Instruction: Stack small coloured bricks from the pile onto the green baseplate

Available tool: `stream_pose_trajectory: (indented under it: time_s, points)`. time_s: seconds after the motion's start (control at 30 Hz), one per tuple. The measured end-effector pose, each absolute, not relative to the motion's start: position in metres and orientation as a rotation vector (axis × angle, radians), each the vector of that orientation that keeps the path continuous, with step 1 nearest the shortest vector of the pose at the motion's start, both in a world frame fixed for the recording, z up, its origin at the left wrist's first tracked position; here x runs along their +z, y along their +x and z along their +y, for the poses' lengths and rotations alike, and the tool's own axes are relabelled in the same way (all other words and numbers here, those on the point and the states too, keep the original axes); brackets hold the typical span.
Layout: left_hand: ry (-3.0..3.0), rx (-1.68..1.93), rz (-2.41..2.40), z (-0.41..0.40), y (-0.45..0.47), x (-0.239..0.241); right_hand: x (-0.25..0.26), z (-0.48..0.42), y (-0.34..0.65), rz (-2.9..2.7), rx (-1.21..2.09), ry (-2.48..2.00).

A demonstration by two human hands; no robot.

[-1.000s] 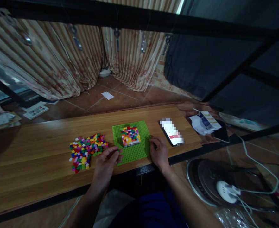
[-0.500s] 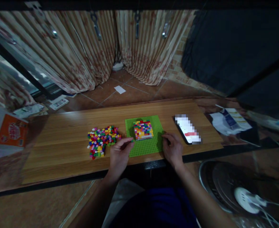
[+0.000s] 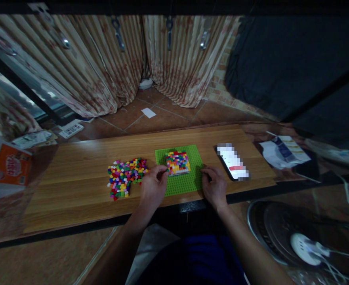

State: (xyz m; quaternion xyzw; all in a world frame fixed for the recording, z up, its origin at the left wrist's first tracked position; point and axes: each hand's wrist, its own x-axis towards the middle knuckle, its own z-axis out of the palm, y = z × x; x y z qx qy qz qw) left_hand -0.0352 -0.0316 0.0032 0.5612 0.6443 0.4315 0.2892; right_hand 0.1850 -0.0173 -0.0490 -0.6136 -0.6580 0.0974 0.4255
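A block of small multicoloured toy bricks [image 3: 178, 162] stands on a green studded baseplate [image 3: 180, 186] on the wooden table. My left hand [image 3: 154, 184] is closed in a pinch at the block's left side, with a small green toy brick, mostly hidden, at its fingertips. At the plate's right edge, my right hand [image 3: 214, 184] has curled fingers, and thumb and forefinger are against the edge. Loose toy bricks [image 3: 122, 178] of many colours lie in a pile just left of my left hand.
A lit phone [image 3: 233, 162] lies right of the plate on the wooden table [image 3: 73, 178]. On the floor are an orange-labelled plastic box [image 3: 12, 164] at left, papers [image 3: 284, 152] at right, and a white power strip [image 3: 306, 249] with cords at lower right.
My left hand has moved slightly up with the green toy brick, and its fingertips are now at the block's left side. My right hand stays at the plate's edge. The view has shifted slightly.
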Motion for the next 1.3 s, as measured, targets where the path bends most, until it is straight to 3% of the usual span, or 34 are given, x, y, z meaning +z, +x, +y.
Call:
stream_pose_trajectory:
  time_s: [0.5, 0.97, 1.3]
  points:
    - [1.815, 0.912, 1.849, -0.013, -0.028, 0.01, -0.05, -0.017, 0.185, -1.643, 0.24, -1.535]
    - [1.187, 1.243, 1.694, -0.003, -0.025, -0.006, -0.047, -0.018, 0.184, -1.639, 0.257, -1.539]
    - [0.62, 1.195, 1.426, 0.007, -0.023, 0.001, -0.05, -0.018, 0.185, -1.64, 0.261, -1.529]
